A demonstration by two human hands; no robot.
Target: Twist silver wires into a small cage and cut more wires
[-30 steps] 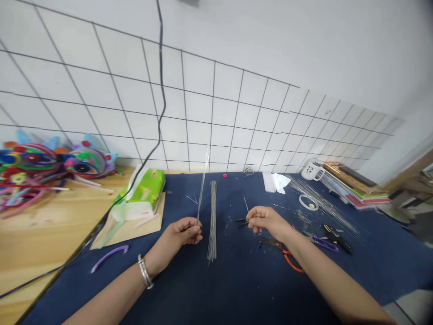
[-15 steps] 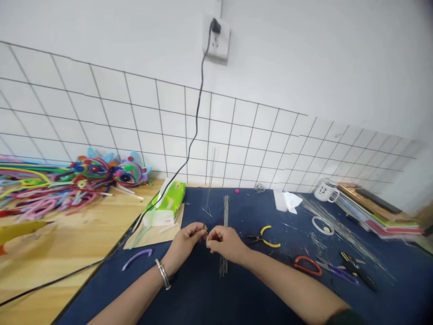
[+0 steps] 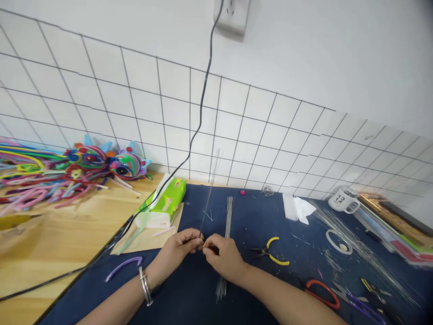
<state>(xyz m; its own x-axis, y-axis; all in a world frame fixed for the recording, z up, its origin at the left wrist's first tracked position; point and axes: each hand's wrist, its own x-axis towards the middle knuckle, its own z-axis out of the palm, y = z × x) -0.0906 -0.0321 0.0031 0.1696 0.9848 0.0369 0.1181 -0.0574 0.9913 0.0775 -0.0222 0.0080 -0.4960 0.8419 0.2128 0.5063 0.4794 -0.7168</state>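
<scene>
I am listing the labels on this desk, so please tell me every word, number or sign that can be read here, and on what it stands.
No text here can be read with certainty.
On the mug: dark marks, too blurred to read.
On the tissue pack: print too small to read.
On the books: no legible title.

Our right hand [image 3: 221,256] is off the yellow-handled pliers [image 3: 273,254], now lying on the tabletop [image 3: 264,289], and pinches the wire [image 3: 209,198] foot against our left hand [image 3: 181,248].
</scene>
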